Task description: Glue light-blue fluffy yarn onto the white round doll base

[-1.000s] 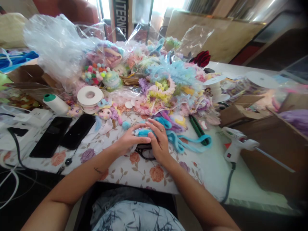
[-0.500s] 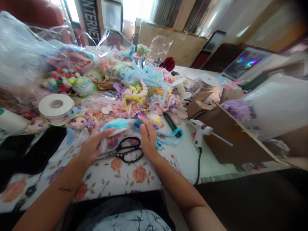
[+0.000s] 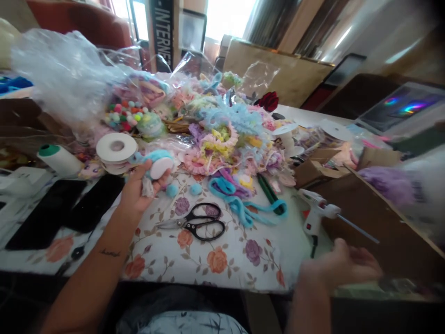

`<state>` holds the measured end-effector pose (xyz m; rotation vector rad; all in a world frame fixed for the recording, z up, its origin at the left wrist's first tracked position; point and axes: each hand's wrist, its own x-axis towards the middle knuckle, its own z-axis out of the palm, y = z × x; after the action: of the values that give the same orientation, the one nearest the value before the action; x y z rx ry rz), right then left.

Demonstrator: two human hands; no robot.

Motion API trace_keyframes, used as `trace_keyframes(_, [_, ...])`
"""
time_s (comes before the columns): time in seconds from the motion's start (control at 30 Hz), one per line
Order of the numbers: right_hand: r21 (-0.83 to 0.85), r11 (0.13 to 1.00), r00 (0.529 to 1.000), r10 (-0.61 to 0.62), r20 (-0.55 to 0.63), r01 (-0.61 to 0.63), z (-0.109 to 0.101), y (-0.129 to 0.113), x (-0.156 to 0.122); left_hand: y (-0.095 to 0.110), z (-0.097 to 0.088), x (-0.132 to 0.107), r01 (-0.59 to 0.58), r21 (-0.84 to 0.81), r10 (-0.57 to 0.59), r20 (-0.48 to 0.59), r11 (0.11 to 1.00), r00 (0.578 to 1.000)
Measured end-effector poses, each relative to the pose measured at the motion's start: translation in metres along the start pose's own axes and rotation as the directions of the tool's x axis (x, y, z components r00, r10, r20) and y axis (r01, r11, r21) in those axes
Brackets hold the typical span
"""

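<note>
My left hand [image 3: 134,190] is closed around a small fluffy blue piece [image 3: 160,157] with a flat white oval face and a white tuft hanging below. What the piece is I cannot make out. My right hand [image 3: 342,266] is blurred at the right, just below the white hot glue gun [image 3: 314,213], thumb up and fingers stretched out, with nothing visible in it. Black-handled scissors [image 3: 205,220] lie on the flowered cloth [image 3: 156,255] between the hands. Two light blue pompoms [image 3: 195,189] and a loop of blue fuzzy cord [image 3: 246,213] lie behind them.
A heap of pastel trims [image 3: 229,120] fills the back. Two dark phones [image 3: 45,215], a ribbon spool [image 3: 116,150] and a thread cone [image 3: 57,160] stand left. A cardboard box [image 3: 375,218] borders the right side. A dark green stick [image 3: 269,192] lies near the cord.
My right hand has left the blue piece and swung right towards the glue gun. My left hand still holds the piece, now tilted with its white oval showing. The view has shifted left.
</note>
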<state>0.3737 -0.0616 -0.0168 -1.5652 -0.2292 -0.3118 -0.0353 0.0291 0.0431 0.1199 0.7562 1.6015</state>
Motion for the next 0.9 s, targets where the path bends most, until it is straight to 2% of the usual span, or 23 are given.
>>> trace_keyframes(0.07, [-0.075,0.994,0.991,0.086,0.100,-0.078,0.002,0.007,0.016,-0.005,-0.001,0.000,0.002,0.024,-0.003,0.041,1.000,0.999])
trace_keyframes(0.17, [-0.224,0.967,0.921,0.196,0.337,-0.124,0.010,0.009,0.032,-0.010,-0.005,0.002,-0.021,0.084,0.012,0.107,0.996,0.994])
trace_keyframes(0.27, [-0.388,0.921,0.839,0.228,0.495,-0.021,0.017,0.008,0.044,-0.012,-0.008,0.003,-0.054,0.111,0.037,0.143,0.992,0.989])
trace_keyframes(0.33, [-0.471,0.879,0.810,0.226,0.542,0.070,0.022,0.009,0.052,-0.013,-0.009,0.004,-0.057,0.130,0.038,0.151,0.990,0.988])
trace_keyframes(0.47, [-0.508,0.836,0.802,0.154,0.577,0.205,0.033,0.014,0.059,-0.013,-0.009,0.003,-0.050,0.153,0.031,0.126,0.987,0.992])
trace_keyframes(0.53, [-0.493,0.837,0.814,0.104,0.571,0.239,0.034,0.012,0.056,-0.014,-0.009,0.003,-0.053,0.166,0.029,0.143,0.985,0.989])
trace_keyframes(0.6, [-0.476,0.841,0.846,0.042,0.532,0.257,0.032,0.002,0.047,-0.013,-0.011,0.003,-0.052,0.184,0.019,0.175,0.982,0.984])
trace_keyframes(0.67, [-0.389,0.887,0.876,-0.034,0.481,0.247,0.026,-0.016,0.032,-0.013,-0.012,0.003,-0.053,0.204,0.012,0.199,0.978,0.980])
trace_keyframes(0.7, [-0.252,0.943,0.889,-0.087,0.449,0.220,0.024,-0.028,0.022,-0.013,-0.012,0.003,-0.055,0.211,0.011,0.204,0.976,0.979])
trace_keyframes(0.73, [-0.101,0.983,0.875,-0.086,0.476,0.152,0.021,-0.040,0.010,-0.012,-0.012,0.003,-0.055,0.219,0.009,0.206,0.974,0.979])
trace_keyframes(0.77, [0.005,0.998,0.825,-0.057,0.562,0.065,0.020,-0.053,-0.003,-0.012,-0.012,0.002,-0.056,0.224,0.010,0.202,0.973,0.979])
trace_keyframes(0.8, [0.083,0.996,0.803,-0.030,0.595,-0.025,0.019,-0.065,-0.017,-0.012,-0.011,0.002,-0.059,0.228,0.013,0.197,0.972,0.980])
trace_keyframes(0.83, [0.140,0.984,0.755,-0.012,0.656,-0.106,0.019,-0.077,-0.032,-0.012,-0.010,0.002,-0.060,0.230,0.015,0.193,0.971,0.981])
trace_keyframes(0.9, [0.233,0.937,0.614,-0.024,0.789,-0.262,0.022,-0.096,-0.063,-0.011,-0.010,0.002,-0.073,0.235,0.028,0.186,0.969,0.982])
